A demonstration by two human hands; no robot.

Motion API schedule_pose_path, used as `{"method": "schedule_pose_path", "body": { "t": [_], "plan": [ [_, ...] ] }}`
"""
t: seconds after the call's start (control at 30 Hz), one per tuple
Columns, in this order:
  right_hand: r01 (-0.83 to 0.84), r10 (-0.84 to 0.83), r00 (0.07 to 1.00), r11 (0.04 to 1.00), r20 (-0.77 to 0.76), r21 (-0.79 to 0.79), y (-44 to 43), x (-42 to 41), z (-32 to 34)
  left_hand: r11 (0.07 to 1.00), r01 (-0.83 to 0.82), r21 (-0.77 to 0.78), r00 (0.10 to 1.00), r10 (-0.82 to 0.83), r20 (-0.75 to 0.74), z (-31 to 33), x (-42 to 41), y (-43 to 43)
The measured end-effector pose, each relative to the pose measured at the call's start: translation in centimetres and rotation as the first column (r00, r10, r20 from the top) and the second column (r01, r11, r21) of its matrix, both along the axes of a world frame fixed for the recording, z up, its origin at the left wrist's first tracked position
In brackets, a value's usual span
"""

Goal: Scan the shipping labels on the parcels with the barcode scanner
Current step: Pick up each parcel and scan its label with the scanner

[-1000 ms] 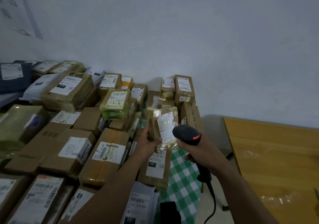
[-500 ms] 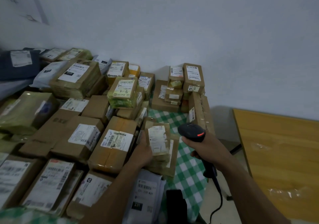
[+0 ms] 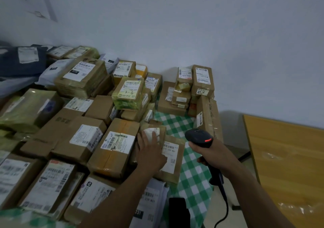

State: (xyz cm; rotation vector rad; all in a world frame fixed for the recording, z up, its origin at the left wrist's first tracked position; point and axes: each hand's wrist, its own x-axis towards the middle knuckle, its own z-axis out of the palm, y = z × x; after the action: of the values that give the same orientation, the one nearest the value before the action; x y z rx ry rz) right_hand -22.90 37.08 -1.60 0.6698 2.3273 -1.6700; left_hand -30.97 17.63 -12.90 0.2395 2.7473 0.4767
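My right hand (image 3: pixel 213 153) grips a black barcode scanner (image 3: pixel 199 137) with a red light on its head, its cable trailing down. The scanner's head points left toward the parcels. My left hand (image 3: pixel 149 150) lies flat with straight fingers on a small taped parcel (image 3: pixel 155 131) with a white label, which sits on a flat brown parcel (image 3: pixel 172 159) labelled 231-239 K01. Left of them stands a brown box (image 3: pixel 114 148) with a barcode label.
Several labelled cardboard boxes and bags cover the green checked tablecloth (image 3: pixel 191 171). A stack of small boxes (image 3: pixel 192 85) stands against the white wall. A wooden table (image 3: pixel 287 166) is at the right, a dark device (image 3: pixel 178 212) near the bottom edge.
The left hand lowered the small parcel from in front of the scanner onto the flat parcel and now lies open on it. The right hand kept the scanner.
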Motion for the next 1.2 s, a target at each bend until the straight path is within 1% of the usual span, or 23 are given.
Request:
{"method": "schedule_pose_path", "body": {
  "t": [0.13, 0.23, 0.27, 0.3, 0.33, 0.37, 0.4, 0.43, 0.47, 0.5, 0.53, 0.57, 0.6, 0.63, 0.7, 0.73, 0.9, 1.0, 1.1, 1.17, 1.2],
  "plan": [
    [0.011, -0.011, 1.000, 0.999, 0.002, -0.043, 0.9, -0.4, -0.4, 0.995, 0.094, 0.030, 0.993, -0.092, -0.070, -0.7, -0.2, 1.0],
    [0.053, -0.053, 0.999, 0.997, -0.012, -0.052, 2.3, -0.4, -0.3, 0.989, 0.137, -0.048, 0.990, -0.139, -0.031, 0.0, -0.8, 2.8],
    [0.076, -0.078, 0.997, 0.995, -0.020, -0.059, 2.9, -0.3, -0.3, 0.989, 0.143, -0.042, 0.989, -0.144, -0.025, 0.4, -1.2, 3.8],
    [0.106, -0.108, 0.994, 0.992, -0.024, -0.064, 3.7, -0.3, -0.4, 0.990, 0.143, 0.005, 0.989, -0.142, -0.033, 1.0, -1.5, 5.0],
    [0.136, -0.137, 0.990, 0.989, -0.022, -0.065, 4.4, -0.2, -0.4, 0.986, 0.138, 0.097, 0.990, -0.135, -0.036, 1.6, -1.8, 6.4],
    [0.164, -0.165, 0.986, 0.984, -0.016, -0.063, 5.3, -0.1, -0.5, 0.969, 0.119, 0.216, 0.993, -0.117, -0.020, 2.5, -2.1, 7.8],
    [0.190, -0.191, 0.981, 0.980, -0.014, -0.061, 6.1, 0.0, -0.7, 0.936, 0.074, 0.345, 0.996, -0.089, 0.030, 3.4, -2.3, 9.3],
    [0.212, -0.213, 0.977, 0.975, -0.012, -0.060, 6.9, 0.0, -0.8, 0.886, -0.007, 0.464, 0.989, -0.062, 0.133, 4.2, -2.6, 10.9],
    [0.225, -0.226, 0.974, 0.973, -0.012, -0.057, 7.7, 0.0, -0.9, 0.825, -0.111, 0.554, 0.962, -0.050, 0.268, 5.0, -2.9, 12.4],
    [0.235, -0.236, 0.972, 0.971, -0.014, -0.054, 8.5, 0.0, -1.0, 0.763, -0.222, 0.607, 0.918, -0.046, 0.393, 5.5, -3.2, 13.9],
    [0.248, -0.249, 0.968, 0.967, -0.016, -0.052, 9.1, 0.0, -1.0, 0.720, -0.305, 0.624, 0.874, -0.048, 0.483, 5.7, -3.6, 15.3],
    [0.260, -0.261, 0.965, 0.964, -0.020, -0.053, 9.8, -0.1, -1.1, 0.700, -0.347, 0.625, 0.845, -0.056, 0.532, 5.5, -4.1, 16.5],
    [0.266, -0.267, 0.963, 0.962, -0.023, -0.056, 10.3, -0.1, -1.2, 0.704, -0.360, 0.613, 0.827, -0.064, 0.559, 5.2, -4.4, 17.3],
    [0.277, -0.279, 0.960, 0.959, -0.022, -0.060, 10.8, -0.2, -1.4, 0.716, -0.368, 0.593, 0.813, -0.062, 0.579, 4.7, -4.7, 18.0],
    [0.310, -0.311, 0.950, 0.949, -0.014, -0.053, 11.9, -0.2, -2.0, 0.769, -0.382, 0.512, 0.782, -0.026, 0.622, 3.8, -4.9, 18.7],
    [0.317, -0.317, 0.948, 0.948, -0.007, -0.038, 12.4, -0.3, -2.3, 0.776, -0.398, 0.489, 0.769, -0.008, 0.639, 3.4, -4.9, 18.8],
    [0.311, -0.309, 0.950, 0.949, 0.047, -0.045, 13.2, -0.8, -3.6, 0.715, -0.481, 0.507, 0.730, 0.007, 0.683, 1.7, -5.4, 18.0],
    [0.317, -0.315, 0.948, 0.946, 0.038, -0.066, 12.8, -1.3, -3.9, 0.690, -0.517, 0.507, 0.728, 0.042, 0.685, 1.4, -5.2, 16.5],
    [0.334, -0.335, 0.942, 0.938, 0.010, -0.086, 12.0, -1.5, -3.9, 0.625, -0.574, 0.529, 0.715, 0.068, 0.696, 1.3, -4.3, 14.6],
    [0.335, -0.336, 0.942, 0.941, -0.016, -0.047, 11.0, -1.7, -3.8, 0.577, -0.565, 0.589, 0.746, 0.053, 0.664, 1.9, -3.2, 13.1],
    [0.335, -0.335, 0.942, 0.942, -0.035, 0.000, 10.3, -1.7, -3.9, 0.544, -0.560, 0.625, 0.758, 0.031, 0.652, 2.3, -2.4, 12.4]
  ]
}}
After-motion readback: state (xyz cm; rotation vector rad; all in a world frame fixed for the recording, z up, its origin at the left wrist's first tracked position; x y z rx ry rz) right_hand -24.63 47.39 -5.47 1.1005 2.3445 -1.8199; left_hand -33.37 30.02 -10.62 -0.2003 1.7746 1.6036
